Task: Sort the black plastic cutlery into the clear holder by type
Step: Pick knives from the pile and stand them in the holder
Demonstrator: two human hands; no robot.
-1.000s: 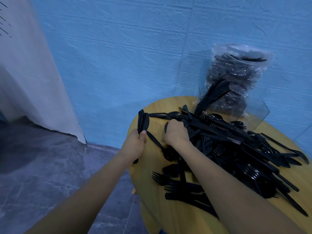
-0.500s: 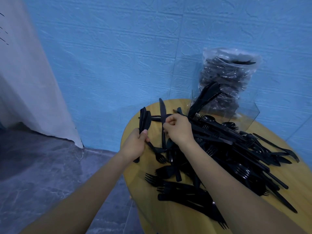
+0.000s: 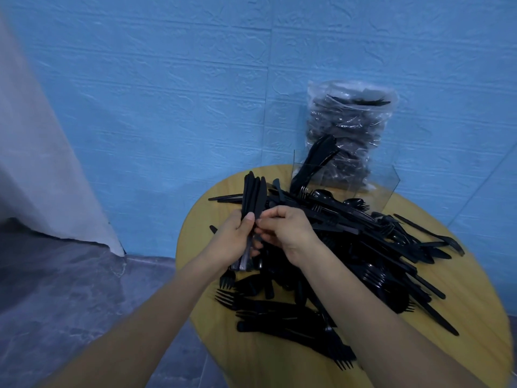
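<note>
hands [image 3: 260, 233] gripping knife bundle [image 3: 253, 198], above pile [image 3: 349, 247]

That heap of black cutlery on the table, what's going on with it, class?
A person is sorting it. The left hand grips a bundle of knives upright, and the right hand pinches at the bundle beside it. Most cutlery lies in a loose pile on the round wooden table. The clear holder behind holds only a few pieces.

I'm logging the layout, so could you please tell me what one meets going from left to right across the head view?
Curtain → left hand gripping a bundle of knives → right hand → clear holder → bag of cutlery.
</note>
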